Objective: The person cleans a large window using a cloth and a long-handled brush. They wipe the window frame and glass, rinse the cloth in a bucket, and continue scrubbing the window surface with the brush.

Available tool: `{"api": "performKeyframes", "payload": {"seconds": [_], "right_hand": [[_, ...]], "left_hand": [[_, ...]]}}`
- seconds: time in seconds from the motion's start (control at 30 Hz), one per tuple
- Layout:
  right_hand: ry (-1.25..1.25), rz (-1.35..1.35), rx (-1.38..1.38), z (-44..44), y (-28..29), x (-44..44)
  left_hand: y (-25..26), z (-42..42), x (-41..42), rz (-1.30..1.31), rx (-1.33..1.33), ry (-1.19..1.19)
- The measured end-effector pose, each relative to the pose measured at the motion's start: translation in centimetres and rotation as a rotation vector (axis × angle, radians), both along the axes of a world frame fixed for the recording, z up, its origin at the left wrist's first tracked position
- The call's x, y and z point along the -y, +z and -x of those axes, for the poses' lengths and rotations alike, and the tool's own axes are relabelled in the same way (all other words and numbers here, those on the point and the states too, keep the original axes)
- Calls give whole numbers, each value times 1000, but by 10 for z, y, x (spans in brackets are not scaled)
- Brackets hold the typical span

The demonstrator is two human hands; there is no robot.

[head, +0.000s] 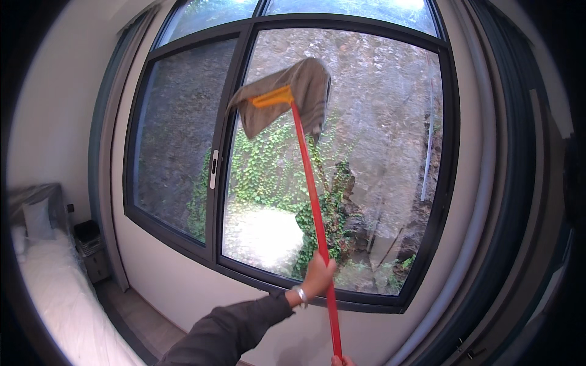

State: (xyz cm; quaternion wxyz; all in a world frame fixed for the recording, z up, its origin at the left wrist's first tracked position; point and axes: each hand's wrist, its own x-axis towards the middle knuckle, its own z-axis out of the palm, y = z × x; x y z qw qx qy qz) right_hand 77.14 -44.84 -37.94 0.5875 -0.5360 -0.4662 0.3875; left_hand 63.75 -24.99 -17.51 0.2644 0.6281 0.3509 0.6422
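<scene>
My left hand (319,276), with a silver bracelet at the wrist, grips a red pole (312,192) midway along its length. Lower down, my right hand (343,361) is partly in view at the bottom edge, closed around the pole's lower part. At the pole's top is an orange-yellow plastic head (271,97). A grey-brown cloth (309,84) drapes over this head and hangs down at both sides, in front of the upper left part of the large window pane (384,119). Whether the cloth touches the glass is hard to tell.
A dark window frame (451,183) surrounds the panes, with a handle (214,169) on its upright. Curtains hang at left (107,137) and right (508,192). At lower left stand a bed under clear plastic (59,293) and a bedside cabinet (94,265).
</scene>
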Motion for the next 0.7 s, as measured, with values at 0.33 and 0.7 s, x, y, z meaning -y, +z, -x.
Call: {"api": "performKeyframes", "payload": {"seconds": [0.33,0.7], "right_hand": [[-48,-474,476,-2,88,42],[-278,-256,400,-50,-32,98]], "left_hand": [[100,-17,15,-257,-126,81],[10,-110,83,-41,-191,-144]]}}
